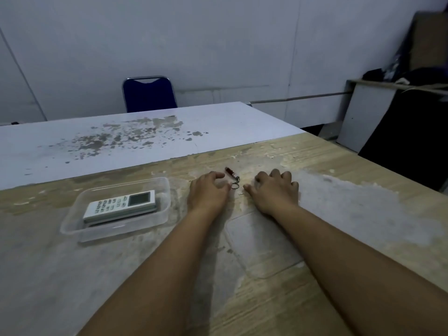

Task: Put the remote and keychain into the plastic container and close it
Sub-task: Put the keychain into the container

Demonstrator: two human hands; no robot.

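I see the keychain [232,177] lying on the desk [339,214] between my hands, its long axis running away and leftward, ring end nearest. Left hand [208,194] fingers, loosely curled and empty, almost touch it; right hand [274,192] rests curled just beside. The remote [120,207] sits in the plastic container [72,229].

white remote [120,207] inside clear container [162,215]; keychain [233,177] outside
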